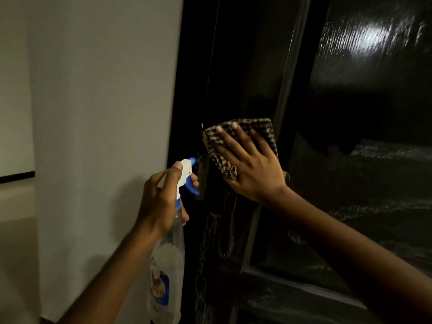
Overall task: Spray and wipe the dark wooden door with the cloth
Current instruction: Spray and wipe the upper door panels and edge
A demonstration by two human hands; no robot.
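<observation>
"Plastic, clear, nearest at the bottom: that is the spray bottle [167,265], with a blue and red label low on its body. What has hold of it?"

"The left hand [159,202]. Its fingers are curled round the neck just under the white spray head [187,168]. The thumb lies up along the back of the head and one fingertip sits on the blue trigger [192,187]. The bottle stands nearly upright, with its nozzle toward the door's edge."

"And the other hand?"

"The right hand [251,167] is further in and a little higher. Its fingers are straight and spread apart, and the palm presses flat on the cloth [251,128]. The fabric bunches by the thumb. Whether the thumb pinches it I cannot tell."

"Where exactly is that cloth?"

"It is a brown-and-cream check, folded, and it shows past the fingertips and on both sides of the hand. It lies against the upright strip of the dark wooden door [233,66], just left of the sunken panels and above the bottle's nozzle."

"And the door itself?"

"It is glossy and almost black. Shiny streaks run down the wood below the right hand. A bright patch of light reflects off the upper right panel."

"Beyond that?"

"A pale grey wall [105,90] meets the door's left edge, with a thin dark line at the far left."
</observation>
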